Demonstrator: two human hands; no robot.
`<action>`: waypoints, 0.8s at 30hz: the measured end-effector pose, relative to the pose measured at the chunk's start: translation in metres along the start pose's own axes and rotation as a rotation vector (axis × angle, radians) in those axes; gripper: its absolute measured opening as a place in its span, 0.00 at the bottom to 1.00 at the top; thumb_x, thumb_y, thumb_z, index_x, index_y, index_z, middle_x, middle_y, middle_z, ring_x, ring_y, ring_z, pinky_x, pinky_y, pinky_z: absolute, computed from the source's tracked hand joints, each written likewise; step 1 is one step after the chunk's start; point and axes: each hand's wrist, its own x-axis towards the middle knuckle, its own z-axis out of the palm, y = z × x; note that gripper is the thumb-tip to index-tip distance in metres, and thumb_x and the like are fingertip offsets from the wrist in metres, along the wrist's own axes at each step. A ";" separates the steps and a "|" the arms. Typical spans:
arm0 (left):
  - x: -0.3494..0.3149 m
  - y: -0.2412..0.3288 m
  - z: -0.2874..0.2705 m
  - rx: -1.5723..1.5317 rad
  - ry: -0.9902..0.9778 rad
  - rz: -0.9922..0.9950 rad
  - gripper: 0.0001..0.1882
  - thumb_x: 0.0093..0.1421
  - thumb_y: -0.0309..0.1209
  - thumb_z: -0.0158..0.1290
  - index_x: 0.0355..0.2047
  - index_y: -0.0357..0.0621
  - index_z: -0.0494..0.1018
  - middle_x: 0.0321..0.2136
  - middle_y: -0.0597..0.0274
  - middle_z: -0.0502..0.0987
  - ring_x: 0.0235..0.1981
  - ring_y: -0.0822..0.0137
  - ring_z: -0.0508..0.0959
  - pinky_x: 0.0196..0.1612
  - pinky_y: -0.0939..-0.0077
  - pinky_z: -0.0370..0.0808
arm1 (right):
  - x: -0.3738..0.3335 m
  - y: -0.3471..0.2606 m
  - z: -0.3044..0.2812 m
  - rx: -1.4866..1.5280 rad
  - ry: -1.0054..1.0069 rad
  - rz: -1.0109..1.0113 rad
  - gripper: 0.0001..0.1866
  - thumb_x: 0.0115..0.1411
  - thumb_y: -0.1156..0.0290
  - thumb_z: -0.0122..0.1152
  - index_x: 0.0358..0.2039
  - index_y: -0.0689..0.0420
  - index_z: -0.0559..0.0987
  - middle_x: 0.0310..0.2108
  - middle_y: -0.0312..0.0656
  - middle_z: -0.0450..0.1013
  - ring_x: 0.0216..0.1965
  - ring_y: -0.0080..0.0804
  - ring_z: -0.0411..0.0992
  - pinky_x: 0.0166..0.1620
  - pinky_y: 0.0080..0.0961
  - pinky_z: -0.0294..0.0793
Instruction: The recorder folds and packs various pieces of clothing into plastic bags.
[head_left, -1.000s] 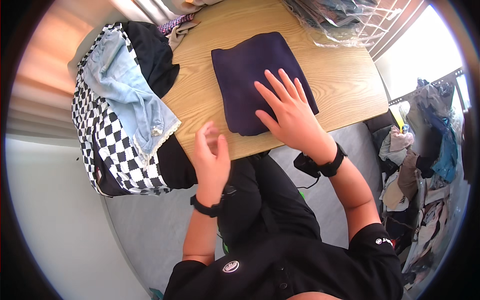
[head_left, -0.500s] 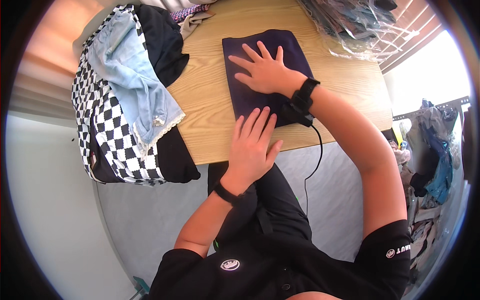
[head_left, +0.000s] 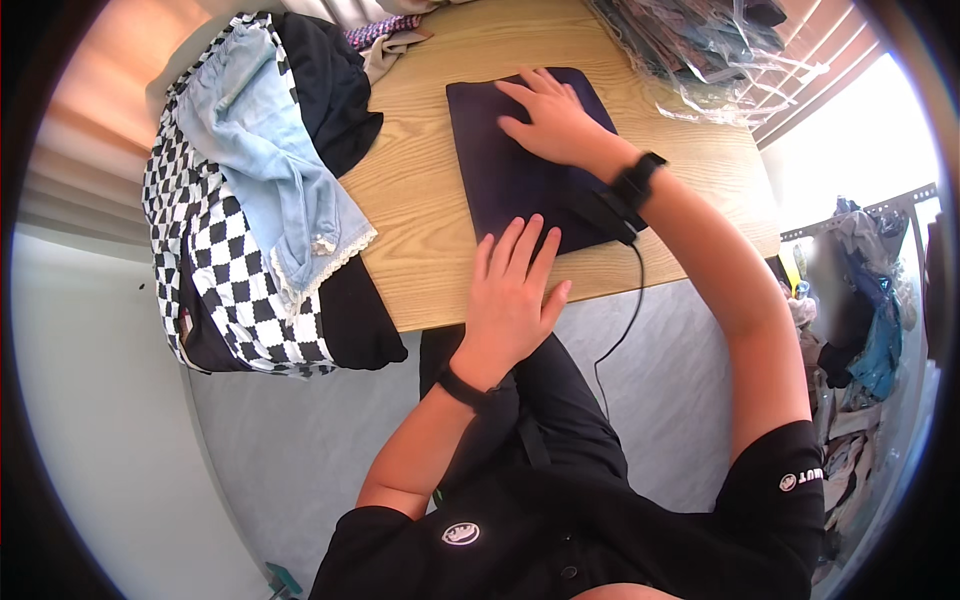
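Navy-blue folded cloth garment, roughly rectangular (head_left: 520,180): flat on the pale wood-grained worktop (head_left: 420,190), near its front edge. No clear shift of the garment over the last half second.

Right hand (head_left: 562,125): palm down on the far right part of the garment. Half a second ago it lay more to the left, fingers fanned wide; now they are drawn nearer together, thumb out to the left, pinching nothing.

Left hand (head_left: 508,300): fingertips over the garment's near edge, fingers straight and slightly spread, thumb well apart. Nearly as half a second ago; at one second ago it was off the garment.

Edges: only a narrow strip of wood lies between garment and front edge. Left of the garment, a wider band of bare wood runs to the clothes pile; to the right, wood continues to the worktop's end; more wood beyond the far edge.

Left pile: black-and-white checkered cloth (head_left: 225,255) hanging over the front edge, light-blue denim piece with cream lace trim (head_left: 260,150) on top, crumpled black cloth (head_left: 325,95) beside it. Far right: stack of garments in clear plastic (head_left: 690,45).

Black strapped wrist device (head_left: 635,185) on the right wrist; its thin black cable (head_left: 638,290) drops past the front edge.
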 end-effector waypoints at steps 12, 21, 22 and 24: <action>0.003 0.003 0.001 0.016 0.006 0.017 0.26 0.55 0.38 0.52 0.55 0.47 0.66 0.56 0.54 0.62 0.58 0.54 0.60 0.60 0.52 0.54 | -0.012 0.052 -0.009 -0.011 0.000 0.175 0.39 0.59 0.42 0.45 0.65 0.49 0.53 0.67 0.48 0.42 0.68 0.49 0.36 0.65 0.46 0.36; 0.002 0.006 0.000 0.032 0.005 -0.002 0.25 0.54 0.38 0.52 0.53 0.47 0.67 0.56 0.55 0.62 0.58 0.55 0.61 0.60 0.49 0.53 | -0.188 -0.014 -0.008 -0.061 0.148 0.037 0.33 0.59 0.56 0.51 0.61 0.60 0.58 0.64 0.51 0.50 0.65 0.53 0.47 0.63 0.48 0.46; 0.002 0.005 -0.001 0.034 0.009 -0.012 0.25 0.54 0.38 0.52 0.52 0.48 0.68 0.56 0.55 0.63 0.58 0.55 0.61 0.60 0.49 0.53 | -0.195 -0.018 -0.004 -0.108 0.163 0.082 0.33 0.59 0.57 0.50 0.60 0.62 0.58 0.64 0.49 0.50 0.65 0.48 0.47 0.63 0.47 0.45; 0.001 0.005 -0.001 0.037 0.013 -0.020 0.24 0.54 0.37 0.52 0.52 0.48 0.68 0.56 0.55 0.63 0.58 0.55 0.61 0.60 0.49 0.53 | -0.200 -0.022 -0.003 -0.125 0.180 0.132 0.34 0.58 0.57 0.51 0.61 0.62 0.58 0.64 0.49 0.51 0.65 0.46 0.48 0.63 0.46 0.45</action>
